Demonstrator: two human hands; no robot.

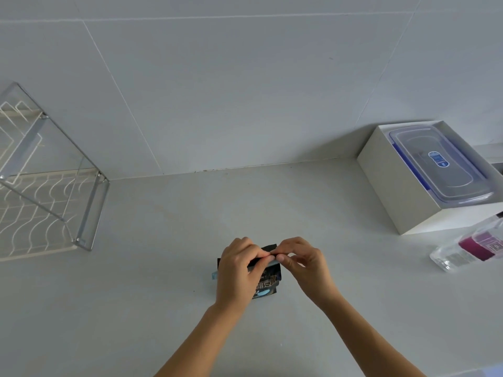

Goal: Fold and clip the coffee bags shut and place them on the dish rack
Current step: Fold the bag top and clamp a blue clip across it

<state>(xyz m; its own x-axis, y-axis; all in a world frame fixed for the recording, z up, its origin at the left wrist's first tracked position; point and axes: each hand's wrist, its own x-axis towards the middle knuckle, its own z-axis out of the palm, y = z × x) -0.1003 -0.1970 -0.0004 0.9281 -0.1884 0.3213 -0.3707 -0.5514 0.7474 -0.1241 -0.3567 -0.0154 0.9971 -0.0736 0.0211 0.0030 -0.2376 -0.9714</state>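
Near the tabletop's (163, 268) front edge, the left hand (236, 270) and right hand (302, 263) each pinch a light blue clip (268, 264) across the black coffee bag's (265, 284) top. Farther left, the dish rack (46, 202) stands by the wall; a white box (394, 183) sits far right.

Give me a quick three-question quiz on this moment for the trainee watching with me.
1. True or false: the coffee bag already sits on the dish rack.
2. What light blue item runs across the bag's top, between the left hand and right hand?
3. The white box holding a lidded container is: A) left of the hands, B) right of them, C) on the rack.

Key: 1 false, it is on the counter; 2 the clip; 3 B.
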